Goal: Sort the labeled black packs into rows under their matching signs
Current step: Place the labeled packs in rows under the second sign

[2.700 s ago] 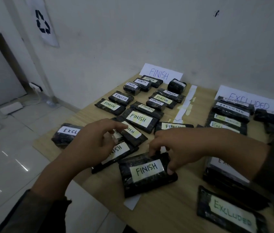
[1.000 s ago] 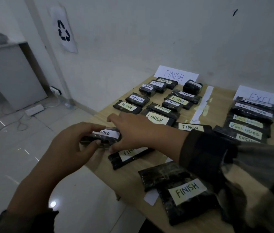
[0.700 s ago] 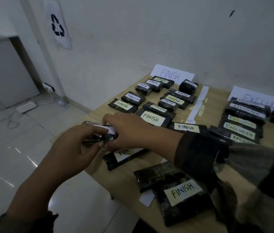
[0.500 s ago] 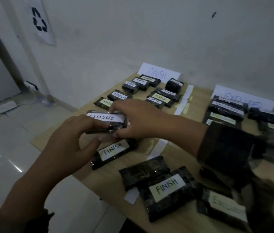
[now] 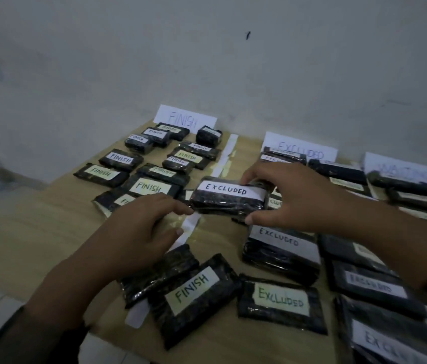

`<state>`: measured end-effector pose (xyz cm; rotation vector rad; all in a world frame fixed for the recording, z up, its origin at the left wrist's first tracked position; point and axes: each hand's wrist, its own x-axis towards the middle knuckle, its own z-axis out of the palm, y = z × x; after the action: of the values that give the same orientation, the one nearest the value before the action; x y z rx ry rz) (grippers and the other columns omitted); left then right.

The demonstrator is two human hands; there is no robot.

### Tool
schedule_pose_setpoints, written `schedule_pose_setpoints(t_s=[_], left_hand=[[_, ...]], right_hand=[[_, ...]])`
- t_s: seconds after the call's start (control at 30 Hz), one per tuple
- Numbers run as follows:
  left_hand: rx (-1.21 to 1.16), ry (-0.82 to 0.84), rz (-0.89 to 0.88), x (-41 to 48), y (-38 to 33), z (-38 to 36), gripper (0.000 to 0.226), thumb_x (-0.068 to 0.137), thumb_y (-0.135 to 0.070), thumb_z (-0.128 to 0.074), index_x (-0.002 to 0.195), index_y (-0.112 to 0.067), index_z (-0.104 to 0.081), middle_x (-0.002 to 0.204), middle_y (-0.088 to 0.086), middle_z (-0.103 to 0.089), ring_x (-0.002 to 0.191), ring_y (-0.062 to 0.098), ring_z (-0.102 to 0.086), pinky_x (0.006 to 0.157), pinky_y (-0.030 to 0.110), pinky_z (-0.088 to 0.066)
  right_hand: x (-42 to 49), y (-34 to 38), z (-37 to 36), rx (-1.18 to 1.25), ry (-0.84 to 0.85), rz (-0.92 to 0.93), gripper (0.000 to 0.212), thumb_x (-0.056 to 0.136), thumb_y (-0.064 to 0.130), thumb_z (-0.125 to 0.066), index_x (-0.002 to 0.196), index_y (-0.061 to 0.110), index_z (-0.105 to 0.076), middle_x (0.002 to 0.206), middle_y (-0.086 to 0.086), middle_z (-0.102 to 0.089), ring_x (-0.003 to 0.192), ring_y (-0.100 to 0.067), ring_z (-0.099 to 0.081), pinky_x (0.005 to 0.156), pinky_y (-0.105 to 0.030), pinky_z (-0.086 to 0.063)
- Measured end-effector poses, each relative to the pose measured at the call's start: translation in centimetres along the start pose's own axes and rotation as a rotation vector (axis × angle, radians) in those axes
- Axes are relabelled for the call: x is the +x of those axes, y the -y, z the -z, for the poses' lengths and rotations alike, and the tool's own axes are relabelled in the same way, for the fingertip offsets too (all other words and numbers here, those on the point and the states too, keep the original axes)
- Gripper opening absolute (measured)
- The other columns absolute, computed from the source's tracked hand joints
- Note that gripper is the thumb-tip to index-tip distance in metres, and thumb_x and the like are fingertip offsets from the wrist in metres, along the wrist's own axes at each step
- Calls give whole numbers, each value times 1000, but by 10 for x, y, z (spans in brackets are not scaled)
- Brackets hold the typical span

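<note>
**Hands.** The right hand (image 5: 293, 195) is clamped on the right end of one black pack (image 5: 229, 203), fingers over its far edge and thumb under the near edge. The left hand (image 5: 138, 227) lies open with its fingers loosely extended. Its index tip touches the pack's lower left corner, so it steadies rather than grips.

**Position.** The pack is held flat and appears raised off the surface (image 5: 36, 232). It sits over the white paper strip (image 5: 226, 158) that divides the groups, at the left edge of the column beneath the EXCLUDED sign (image 5: 300, 152).

**Step in hand (judgement).** The pack is being carried to its matching column. The next move calls for a short shift right and a flat set-down in a free gap of that column. The label should face up and the pack should stay clear of the FINISH packs (image 5: 149, 186) to the left.

**Condition of the pack.** It has a black, glossy, creased wrap and looks soft. Its white label (image 5: 233, 191) is hand-lettered EXCLUDED and is legible.
</note>
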<state>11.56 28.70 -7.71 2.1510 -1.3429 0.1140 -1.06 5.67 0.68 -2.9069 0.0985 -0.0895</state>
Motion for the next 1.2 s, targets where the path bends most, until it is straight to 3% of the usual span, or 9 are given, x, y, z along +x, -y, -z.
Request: schedule_pose_setpoints(t_s=[0.1, 0.23, 0.3, 0.43, 0.63, 0.77, 0.9, 1.03, 1.2], left_hand=[[10, 29, -18, 6, -2, -6, 26, 81, -47, -47, 106, -47, -52, 100, -37, -49, 91, -16, -49, 73, 11, -37], [5, 41, -5, 4, -1, -9, 27, 81, -38, -51, 108, -45, -54, 98, -38, -48, 88, -16, -49, 68, 12, -35], [-14, 47, -12, 1, -2, -10, 32, 80, -47, -47, 110, -44, -57, 103, -33, -52, 92, -12, -51, 73, 15, -38], [-43, 56, -44, -3, -15, -13, 34, 78, -52, -47, 109, -44, -57, 109, -25, -57, 102, -7, -50, 80, 10, -36], [-56, 88, -69, 1, -23, -13, 41, 78, -53, -44, 112, -40, -60, 112, -24, -59, 105, -5, -54, 84, 12, -38], [-52, 106, -60, 3, -30, -17, 36, 80, -46, -51, 113, -38, -61, 111, -28, -57, 106, -5, -53, 85, 11, -37], [-43, 116, -54, 4, -35, -19, 35, 78, -41, -53, 112, -38, -61, 109, -32, -53, 105, -7, -51, 83, 7, -34], [-40, 110, -55, 3, -34, -16, 34, 79, -43, -54, 112, -37, -62, 111, -25, -58, 105, -4, -53, 85, 11, -37], [-22, 80, -54, 1, -28, -5, 31, 80, -46, -52, 110, -42, -58, 107, -30, -55, 90, -21, -50, 71, 9, -35]], right_hand=[[-25, 1, -2, 71, -31, -28, 48, 69, 51, -74, 111, 39, -52, 105, 17, -59, 92, -4, -55, 82, -33, -49], [-62, 11, -6, 219, -1, -50, 47, 66, 53, -73, 105, 43, -50, 99, 23, -60, 84, 2, -59, 71, -27, -53], [-83, 16, -9, 244, 52, -51, 47, 64, 58, -71, 104, 46, -49, 98, 24, -60, 83, 3, -60, 66, -23, -53], [-123, 14, -22, 192, 118, -33, 56, 62, 72, -63, 112, 54, -43, 111, 30, -51, 100, 7, -52, 76, -16, -47], [-160, 6, -41, 187, 152, -31, 54, 66, 84, -53, 116, 66, -40, 121, 36, -45, 113, 12, -44, 91, -27, -46], [-167, 4, -51, 71, 166, 10, 51, 72, 77, -56, 117, 61, -41, 119, 37, -43, 115, 3, -41, 95, -26, -35], [-163, 1, -57, -93, 175, 68, 54, 70, 81, -51, 114, 51, -44, 108, 29, -50, 101, 4, -44, 98, -25, -23], [-158, -1, -56, -145, 187, 103, 57, 67, 86, -46, 111, 49, -43, 105, 26, -49, 97, 1, -43, 93, -29, -25], [-144, 1, -36, -98, 141, 182, 46, 76, 84, -42, 106, 49, -46, 104, 26, -46, 97, 3, -43, 91, -31, -38]])
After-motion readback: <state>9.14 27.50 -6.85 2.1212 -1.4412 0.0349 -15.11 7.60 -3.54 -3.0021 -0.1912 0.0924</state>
